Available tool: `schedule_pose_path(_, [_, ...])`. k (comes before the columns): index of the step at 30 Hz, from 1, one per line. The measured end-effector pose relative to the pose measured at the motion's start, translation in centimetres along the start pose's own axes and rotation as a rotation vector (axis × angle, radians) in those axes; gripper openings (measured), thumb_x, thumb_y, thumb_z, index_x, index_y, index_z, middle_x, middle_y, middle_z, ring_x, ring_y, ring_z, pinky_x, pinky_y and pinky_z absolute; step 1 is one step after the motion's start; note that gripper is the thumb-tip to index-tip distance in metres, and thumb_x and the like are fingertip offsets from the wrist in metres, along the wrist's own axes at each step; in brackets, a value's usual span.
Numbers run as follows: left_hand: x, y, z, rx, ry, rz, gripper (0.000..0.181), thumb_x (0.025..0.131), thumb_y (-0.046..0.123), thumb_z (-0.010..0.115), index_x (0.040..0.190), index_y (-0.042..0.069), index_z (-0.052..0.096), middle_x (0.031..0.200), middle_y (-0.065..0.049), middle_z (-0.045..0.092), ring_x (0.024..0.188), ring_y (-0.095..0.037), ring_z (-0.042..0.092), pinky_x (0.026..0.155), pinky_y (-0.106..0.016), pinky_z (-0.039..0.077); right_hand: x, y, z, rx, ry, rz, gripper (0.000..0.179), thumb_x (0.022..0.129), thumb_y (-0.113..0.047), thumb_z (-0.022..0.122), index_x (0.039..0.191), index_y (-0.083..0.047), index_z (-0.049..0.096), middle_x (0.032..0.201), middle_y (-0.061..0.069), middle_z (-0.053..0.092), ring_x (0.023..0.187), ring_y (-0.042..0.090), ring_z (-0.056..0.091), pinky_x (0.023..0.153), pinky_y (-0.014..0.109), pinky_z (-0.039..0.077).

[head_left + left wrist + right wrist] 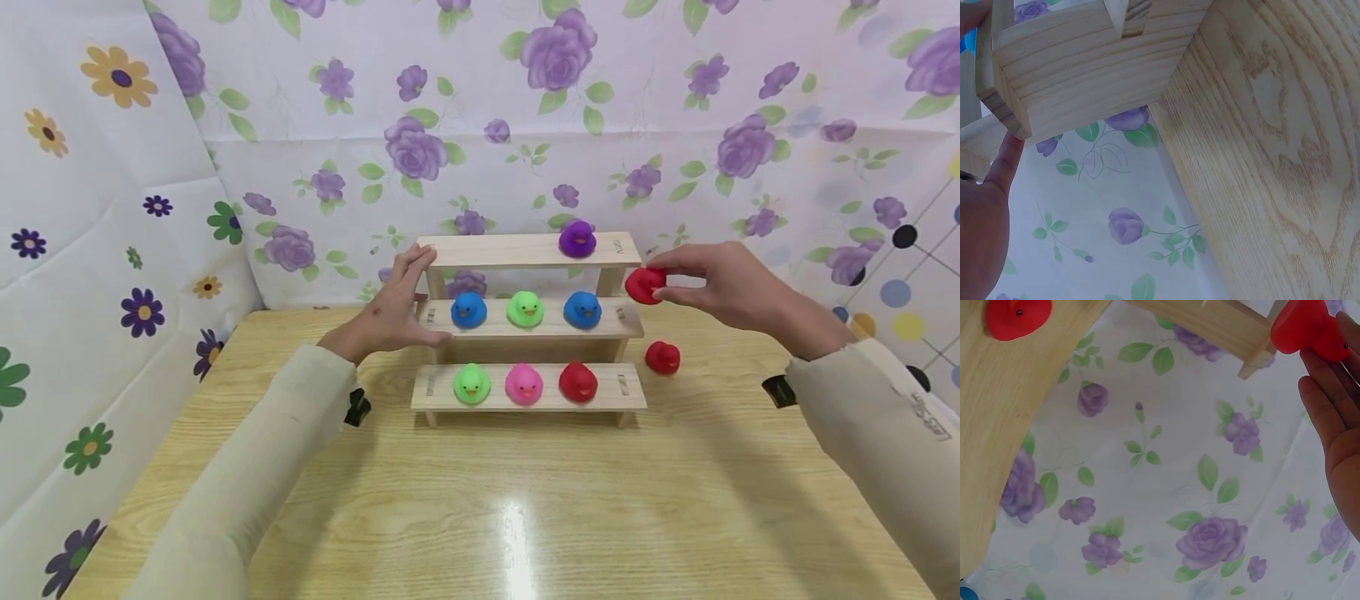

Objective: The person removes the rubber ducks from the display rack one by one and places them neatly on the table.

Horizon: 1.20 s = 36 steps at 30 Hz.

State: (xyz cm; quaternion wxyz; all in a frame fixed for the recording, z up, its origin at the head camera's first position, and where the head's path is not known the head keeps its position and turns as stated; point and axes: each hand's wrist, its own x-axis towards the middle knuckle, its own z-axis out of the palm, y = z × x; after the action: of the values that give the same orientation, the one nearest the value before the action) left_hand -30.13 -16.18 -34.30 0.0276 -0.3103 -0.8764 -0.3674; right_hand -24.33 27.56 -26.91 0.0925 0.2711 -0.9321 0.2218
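Note:
My right hand (731, 283) pinches a red rubber duck (642, 286) in the air, just off the right end of the shelf. In the right wrist view that duck (1313, 328) lies between thumb and fingers. My left hand (397, 312) grips the left end of the three-step wooden shelf (495, 250), fingers up at the top step and thumb by the middle one. A purple duck (577, 239) sits on the top step. On the middle step stand a blue duck (468, 310), a green duck (525, 309) and another blue duck (582, 310).
The bottom step carries a green duck (472, 384), a pink duck (524, 384) and a red duck (578, 382). One more red duck (663, 357) lies on the wood-grain table (450, 508), right of the shelf. Flowered cloth (480, 108) hangs close behind.

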Motion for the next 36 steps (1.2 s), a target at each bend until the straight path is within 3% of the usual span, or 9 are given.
schedule_pose_path(16, [0.1, -0.2, 0.0, -0.011, 0.014, 0.005, 0.123, 0.068, 0.011, 0.092, 0.160, 0.008, 0.011, 0.162, -0.011, 0.001, 0.152, -0.023, 0.005, 0.104, -0.044, 0.048, -2.5, 3.0, 1.2, 0.006, -0.059, 0.117, 0.040, 0.086, -0.007, 0.078, 0.124, -0.002, 0.068, 0.117, 0.017, 0.069, 0.112, 0.038, 0.064, 0.096, 0.058, 0.049])
schedule_pose_path(29, [0.0, -0.3, 0.0, 0.018, 0.021, 0.001, 0.122, 0.067, 0.014, 0.093, 0.159, 0.007, 0.012, 0.162, -0.012, 0.003, 0.151, -0.024, 0.006, 0.104, -0.043, 0.048, -4.2, 6.0, 2.2, -0.035, -0.018, 0.064, 0.038, 0.083, -0.006, 0.081, 0.120, -0.001, 0.070, 0.110, 0.012, 0.069, 0.105, 0.037, 0.067, 0.090, 0.054, 0.052])
schedule_pose_path(32, [0.0, -0.4, 0.1, 0.011, 0.019, 0.011, 0.122, 0.068, 0.013, 0.093, 0.159, 0.007, 0.012, 0.162, -0.012, 0.002, 0.151, -0.025, 0.006, 0.105, -0.045, 0.047, -4.7, 6.8, 2.4, -0.037, -0.011, 0.058, 0.038, 0.083, -0.006, 0.081, 0.120, -0.001, 0.069, 0.111, 0.013, 0.069, 0.104, 0.038, 0.068, 0.089, 0.042, 0.055])
schedule_pose_path(36, [0.0, -0.4, 0.1, -0.005, 0.014, 0.018, 0.122, 0.068, 0.013, 0.092, 0.159, 0.007, 0.011, 0.163, -0.012, 0.001, 0.151, -0.025, 0.009, 0.105, -0.045, 0.047, -5.2, 7.6, 2.6, -0.022, -0.024, 0.101, 0.039, 0.084, -0.007, 0.080, 0.120, 0.001, 0.068, 0.113, 0.017, 0.068, 0.105, 0.039, 0.067, 0.086, 0.013, 0.052])
